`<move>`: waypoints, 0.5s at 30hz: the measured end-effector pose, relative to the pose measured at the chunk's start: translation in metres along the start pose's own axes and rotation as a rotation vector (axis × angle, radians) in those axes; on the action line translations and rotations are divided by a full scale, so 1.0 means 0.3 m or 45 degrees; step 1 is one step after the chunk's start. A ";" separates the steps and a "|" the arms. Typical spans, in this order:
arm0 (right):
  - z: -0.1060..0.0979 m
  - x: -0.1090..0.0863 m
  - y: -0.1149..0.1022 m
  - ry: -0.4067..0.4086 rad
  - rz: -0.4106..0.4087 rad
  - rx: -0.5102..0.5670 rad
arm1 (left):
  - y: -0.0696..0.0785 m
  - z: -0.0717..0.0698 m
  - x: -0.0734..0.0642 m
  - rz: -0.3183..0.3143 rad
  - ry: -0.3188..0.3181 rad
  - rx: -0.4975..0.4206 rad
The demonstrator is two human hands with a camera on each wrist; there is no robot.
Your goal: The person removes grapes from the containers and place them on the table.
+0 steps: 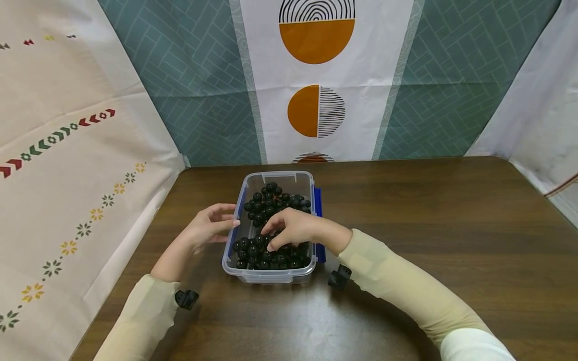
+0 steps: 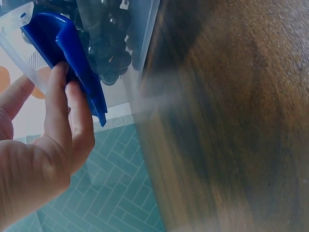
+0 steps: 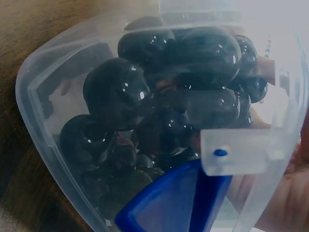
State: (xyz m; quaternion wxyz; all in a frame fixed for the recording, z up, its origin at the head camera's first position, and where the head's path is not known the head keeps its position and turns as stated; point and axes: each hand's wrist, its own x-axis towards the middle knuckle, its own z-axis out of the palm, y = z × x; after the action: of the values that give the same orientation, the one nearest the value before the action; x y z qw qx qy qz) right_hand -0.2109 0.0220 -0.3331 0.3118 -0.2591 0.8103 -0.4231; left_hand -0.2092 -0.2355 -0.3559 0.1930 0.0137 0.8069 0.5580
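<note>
Right hand (image 1: pixel 293 225): over the near bunch of black grapes (image 1: pixel 253 253), thumb and forefinger bent and a narrow gap apart, tips at the fruit. Whether they close on a grape cannot be told. Left hand (image 1: pixel 205 230): thumb at the rim, fingers outside at a blue side latch (image 2: pixel 72 53), holding the wall of the clear plastic container (image 1: pixel 280 275).

Risks, as judged: pinching too hard could split a skin or pull a grape off its stalk. Lifting by one grape could shed others, since the bunch lies loosely packed. A sideways pull could tip or slide the container should the left hand's hold on that one wall give way. Pressure on the latch could make it swing and lose that hold.

Obstructions: the right wrist crosses the right-hand rim between two blue right-side latches (image 1: pixel 318 200); the cuff of the cream sleeve (image 1: pixel 384 276) sits just outside them and could snag. The walls limit sideways room.

Surroundings: the far bunch of black grapes (image 1: pixel 268 200) lies behind the right hand in the same container, which stands on the brown desk (image 1: pixel 406 240). A green patterned hanging (image 1: pixel 194 75) backs the desk; a white embroidered cloth (image 1: pixel 67 150) hangs at the left.
</note>
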 end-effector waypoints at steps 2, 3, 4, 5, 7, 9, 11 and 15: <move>-0.003 -0.003 -0.001 0.000 -0.001 0.009 | 0.001 -0.001 -0.001 -0.008 0.009 0.006; -0.005 -0.004 -0.002 0.002 0.000 0.014 | 0.000 -0.002 -0.001 -0.012 0.011 0.007; -0.007 -0.005 -0.003 0.004 -0.001 0.013 | 0.000 -0.003 -0.001 -0.014 0.011 0.009; -0.009 -0.006 -0.004 0.008 -0.001 0.011 | 0.000 -0.004 -0.001 -0.016 0.012 0.007; -0.014 -0.010 -0.005 0.019 0.002 0.015 | 0.001 -0.005 -0.002 -0.020 0.016 0.004; -0.017 -0.013 -0.004 0.031 0.006 0.015 | -0.001 -0.006 -0.002 -0.017 0.013 0.007; -0.020 -0.017 -0.002 0.044 0.008 0.020 | -0.001 -0.006 -0.002 -0.011 0.011 0.009; -0.022 -0.024 0.000 0.064 0.014 0.054 | -0.001 -0.004 -0.002 -0.002 0.005 0.013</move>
State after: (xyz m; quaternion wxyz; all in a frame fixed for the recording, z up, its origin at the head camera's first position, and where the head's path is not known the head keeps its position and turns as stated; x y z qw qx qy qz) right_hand -0.2110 0.0303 -0.3281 0.2992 -0.2373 0.8102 -0.4447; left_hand -0.2089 -0.2367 -0.3556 0.1918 0.0129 0.8101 0.5539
